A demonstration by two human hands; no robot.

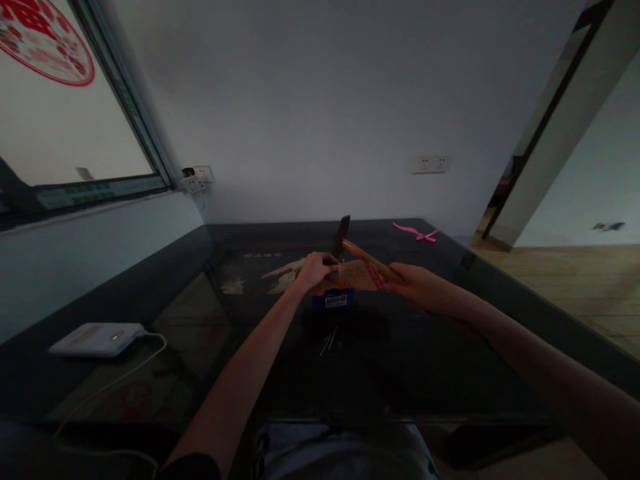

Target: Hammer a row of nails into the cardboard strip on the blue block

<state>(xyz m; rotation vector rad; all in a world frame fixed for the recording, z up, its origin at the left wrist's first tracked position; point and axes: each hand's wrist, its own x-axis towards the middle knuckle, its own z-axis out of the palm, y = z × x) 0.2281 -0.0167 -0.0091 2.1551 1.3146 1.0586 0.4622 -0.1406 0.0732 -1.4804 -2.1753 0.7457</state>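
Observation:
My right hand (417, 287) is wrapped round the wooden handle of a hammer (369, 259). Its dark head is raised just above a tan, speckled flat piece (356, 275) with red print at its right end. That piece rests on a blue box (320, 301) with a white label. On the left part of the tan piece, my left hand (317, 268) has thumb and finger pinched together close to the hammer head; whatever is between them is too small to make out. Several thin, shiny nails (329, 341) lie on the table nearer me.
The dark glossy table (280, 380) meets a wall at the back. At left lies a white power bank (97, 340) with a white cable (143, 365). A pink ribbon (419, 233) lies at the back right. Wall sockets (431, 164) are above the table.

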